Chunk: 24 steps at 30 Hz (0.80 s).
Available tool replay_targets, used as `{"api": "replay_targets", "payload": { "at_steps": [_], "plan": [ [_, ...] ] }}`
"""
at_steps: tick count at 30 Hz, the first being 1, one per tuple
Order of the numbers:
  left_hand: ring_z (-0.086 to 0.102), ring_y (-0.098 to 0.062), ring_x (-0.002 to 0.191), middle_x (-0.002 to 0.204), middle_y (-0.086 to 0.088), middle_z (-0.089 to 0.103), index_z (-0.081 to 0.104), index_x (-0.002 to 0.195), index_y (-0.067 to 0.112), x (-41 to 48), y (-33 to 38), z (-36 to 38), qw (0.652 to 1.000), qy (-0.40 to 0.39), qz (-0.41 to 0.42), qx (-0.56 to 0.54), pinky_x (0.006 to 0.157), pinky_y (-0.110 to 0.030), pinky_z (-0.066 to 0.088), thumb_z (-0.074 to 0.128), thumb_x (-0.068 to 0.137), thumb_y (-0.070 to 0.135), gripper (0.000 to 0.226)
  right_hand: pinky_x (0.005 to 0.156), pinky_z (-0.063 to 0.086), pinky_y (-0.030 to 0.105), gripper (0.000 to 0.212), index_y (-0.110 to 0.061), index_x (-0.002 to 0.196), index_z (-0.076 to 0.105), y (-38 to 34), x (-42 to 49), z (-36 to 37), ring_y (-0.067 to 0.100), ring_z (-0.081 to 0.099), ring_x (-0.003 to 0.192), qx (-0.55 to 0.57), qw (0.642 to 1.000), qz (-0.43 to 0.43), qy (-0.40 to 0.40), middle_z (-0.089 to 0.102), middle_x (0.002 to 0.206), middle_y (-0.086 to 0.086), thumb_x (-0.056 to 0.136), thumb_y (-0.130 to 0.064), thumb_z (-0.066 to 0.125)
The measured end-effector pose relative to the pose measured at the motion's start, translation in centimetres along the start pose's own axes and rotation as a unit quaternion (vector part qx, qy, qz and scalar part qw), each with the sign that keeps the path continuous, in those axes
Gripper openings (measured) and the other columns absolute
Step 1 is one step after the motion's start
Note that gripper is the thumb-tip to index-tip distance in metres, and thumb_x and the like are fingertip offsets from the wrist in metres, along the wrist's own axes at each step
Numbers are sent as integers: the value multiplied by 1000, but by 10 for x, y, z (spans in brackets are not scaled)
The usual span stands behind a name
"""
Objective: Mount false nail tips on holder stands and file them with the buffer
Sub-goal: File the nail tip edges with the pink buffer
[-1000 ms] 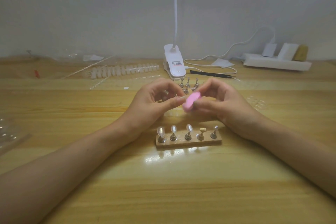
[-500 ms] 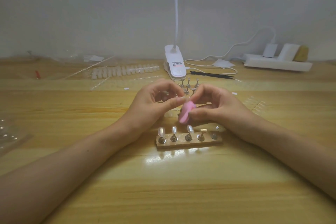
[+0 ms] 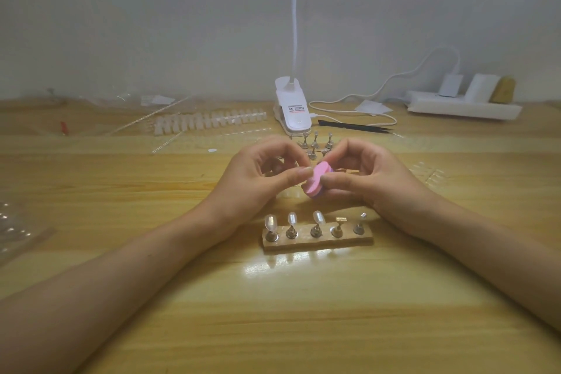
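My right hand [image 3: 368, 177] grips a small pink buffer [image 3: 315, 179] above the table's middle. My left hand [image 3: 261, 179] pinches something tiny at its fingertips, right against the buffer; the piece itself is hidden by the fingers. In front of both hands a wooden base [image 3: 317, 241] carries five metal holder stands. The three left stands bear clear nail tips [image 3: 318, 217]; the two right ones show bare tops. Several loose stands [image 3: 315, 144] sit just behind my hands.
A strip of clear nail tips [image 3: 209, 123] lies at the back left. A white clip lamp [image 3: 293, 109] with its cable stands at the back centre, black tweezers [image 3: 353, 126] beside it, a white power strip [image 3: 463, 106] at the back right. Clear plastic packaging [image 3: 15, 231] lies at the left edge.
The pink buffer swung down and then back up against my left fingertips. Both hands stay in the same spot above the base.
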<state>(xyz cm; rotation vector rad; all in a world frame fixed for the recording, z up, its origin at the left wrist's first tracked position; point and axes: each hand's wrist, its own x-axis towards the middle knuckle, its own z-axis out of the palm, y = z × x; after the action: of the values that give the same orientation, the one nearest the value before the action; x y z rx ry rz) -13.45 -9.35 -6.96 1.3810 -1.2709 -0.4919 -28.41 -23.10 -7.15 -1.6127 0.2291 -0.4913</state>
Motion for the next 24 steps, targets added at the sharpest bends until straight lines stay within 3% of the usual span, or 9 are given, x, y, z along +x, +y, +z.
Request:
{"api": "replay_targets", "payload": {
  "at_steps": [2, 5, 8, 10, 13, 16, 20, 24],
  "plan": [
    [48, -12, 71, 82, -1, 58, 67, 80, 14, 0, -1, 0, 1000, 8, -5, -7, 60, -14, 37, 71, 86, 10, 8, 82, 61, 43, 21, -13, 90, 64, 0, -1, 1, 34, 74, 92, -5, 1000, -1, -3, 75, 99, 16, 78, -19, 79],
    [51, -10, 72, 85, -5, 59, 68, 81, 13, 1, 0, 0, 1000, 9, 6, 18, 65, -17, 40, 72, 85, 13, 6, 78, 62, 39, 21, -12, 91, 64, -2, -1, 1, 33, 75, 91, -35, 999, 12, -28, 75, 98, 16, 78, -18, 80],
    [50, -14, 74, 88, -13, 59, 68, 82, 12, 1, -1, 0, 1000, 14, 10, 23, 70, -23, 42, 72, 85, 14, 6, 79, 61, 37, 21, -10, 91, 63, -1, 0, 0, 30, 74, 89, -3, 1000, 5, 16, 75, 96, 17, 79, -18, 77],
    [51, -16, 75, 87, -9, 59, 68, 82, 11, 1, -2, -1, 1000, 18, 7, 11, 72, -25, 43, 72, 85, 12, 6, 80, 60, 38, 20, -8, 91, 62, -1, -1, -1, 29, 74, 89, 1, 1000, 2, 11, 75, 96, 19, 80, -18, 75],
    [50, -8, 70, 83, -1, 58, 68, 82, 11, 1, -2, -1, 999, 9, 11, 30, 68, -17, 40, 72, 86, 12, 6, 79, 62, 38, 20, -8, 91, 62, -2, -2, 1, 33, 75, 89, -37, 999, 14, -31, 75, 96, 18, 80, -16, 78],
    [50, -9, 71, 83, -1, 58, 68, 81, 11, 1, -2, 0, 999, 8, 13, 36, 68, -17, 40, 72, 86, 12, 6, 81, 61, 39, 19, -10, 89, 63, -1, -1, 0, 29, 74, 88, -7, 1000, 1, 21, 75, 95, 18, 78, -18, 77],
    [51, -10, 72, 83, -7, 58, 69, 80, 13, 2, -2, 0, 999, 12, 19, 42, 69, -18, 41, 73, 84, 12, 6, 80, 62, 42, 21, -7, 91, 62, 0, 0, 0, 32, 75, 89, -27, 1000, 14, -8, 75, 95, 16, 79, -15, 77],
    [51, -8, 72, 82, -3, 58, 70, 80, 15, 1, -2, 0, 999, 8, 21, 49, 71, -17, 41, 74, 82, 17, 5, 77, 61, 37, 14, -14, 85, 63, 0, 0, -3, 28, 74, 85, 28, 999, -6, 34, 74, 93, 18, 78, -16, 76]
  ]
}}
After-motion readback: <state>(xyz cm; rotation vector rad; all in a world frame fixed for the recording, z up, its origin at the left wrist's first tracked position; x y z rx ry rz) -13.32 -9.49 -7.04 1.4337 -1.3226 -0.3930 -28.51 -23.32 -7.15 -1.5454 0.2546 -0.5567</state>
